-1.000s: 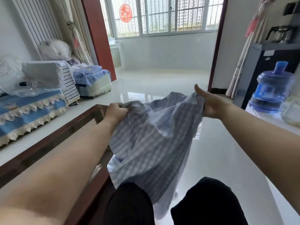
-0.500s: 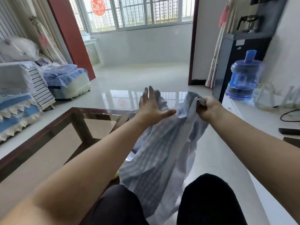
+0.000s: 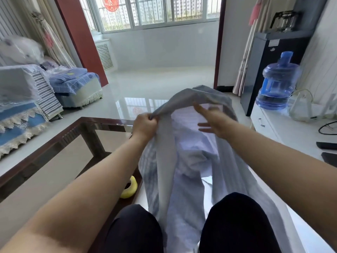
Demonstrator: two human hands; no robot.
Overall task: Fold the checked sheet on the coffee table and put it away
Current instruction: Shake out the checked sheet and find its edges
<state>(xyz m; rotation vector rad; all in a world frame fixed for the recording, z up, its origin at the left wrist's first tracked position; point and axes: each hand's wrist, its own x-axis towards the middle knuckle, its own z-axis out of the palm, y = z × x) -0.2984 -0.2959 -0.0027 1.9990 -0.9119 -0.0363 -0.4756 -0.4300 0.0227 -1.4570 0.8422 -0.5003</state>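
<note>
Here, nearest to the camera, the person's two knees [image 3: 182, 232] in dark trousers frame the lower part of the checked sheet [image 3: 184, 172], which hangs down between them toward the white floor [image 3: 160, 79]; it is not on the worktop [image 3: 54, 154] at this moment but held up in the air in front of the body. A little further, the left hand [image 3: 145, 126] pinches the upper edge of the sheet, its grip clenched on a fold of the cloth. The right hand [image 3: 211, 119] has straight, spread fingers and grasps nothing; its grip is released, and the cloth drapes over and behind it, so I cannot tell if the fingertips touch it. To the left, a yellow object [image 3: 130, 188] shows at the near corner of the worktop, beside the left forearm. Beyond the hands stand a blue water bottle [image 3: 277, 83] at the right and a covered sofa [image 3: 21, 106] at the left. I judge that the step in hand is finding the corners to spread the sheet, before any real fold. The next move calls for the right hand to catch the opposite edge and pull it level with the left.
</note>
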